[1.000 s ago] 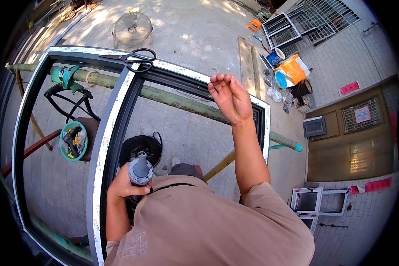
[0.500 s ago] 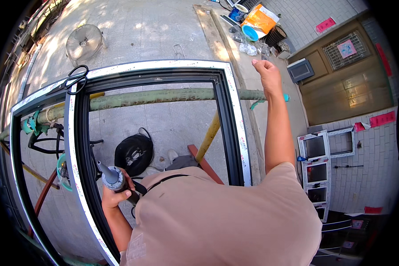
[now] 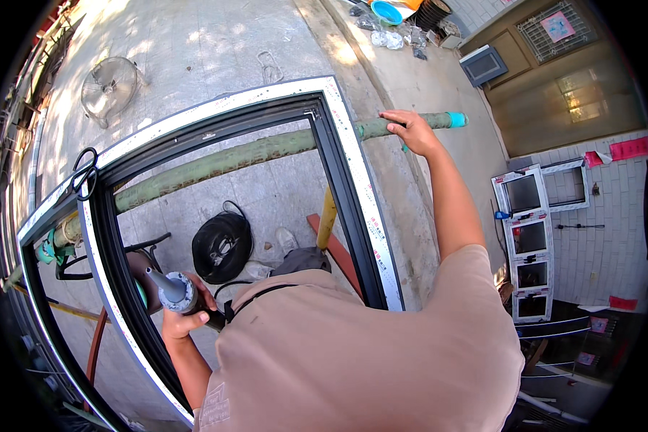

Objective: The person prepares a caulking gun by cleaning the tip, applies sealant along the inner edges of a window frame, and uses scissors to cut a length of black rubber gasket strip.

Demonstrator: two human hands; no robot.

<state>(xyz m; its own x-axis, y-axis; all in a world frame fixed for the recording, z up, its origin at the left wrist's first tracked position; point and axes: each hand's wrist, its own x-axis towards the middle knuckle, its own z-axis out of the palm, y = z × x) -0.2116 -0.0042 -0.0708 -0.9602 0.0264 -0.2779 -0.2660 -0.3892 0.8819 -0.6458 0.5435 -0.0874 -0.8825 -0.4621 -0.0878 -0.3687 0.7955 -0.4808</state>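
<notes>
My left hand [image 3: 181, 322] is closed around a caulking gun [image 3: 173, 289], whose grey nozzle points up and toward the far left. It is over the frame's opening, beside the middle bar. My right hand [image 3: 414, 132] reaches out past the right side of the dark window frame [image 3: 366, 205], which has white film on its faces. Its fingers are stretched out with nothing in them, just above the green pipe [image 3: 255, 148]; whether they touch it I cannot tell. Black-handled scissors [image 3: 86, 175] lie on the frame at the top of the middle bar.
Beneath the frame are a black coiled bundle [image 3: 222, 247], a yellow leg [image 3: 326, 219] and a reddish-brown bar [image 3: 335, 254]. A round fan [image 3: 109, 90] stands at far left. White-framed windows [image 3: 529, 241] lean by the right wall, near a brown door [image 3: 576, 93].
My right hand has come down and opened out from a closed pose toward the pipe. The view has shifted, and my left hand still grips the caulking gun.
</notes>
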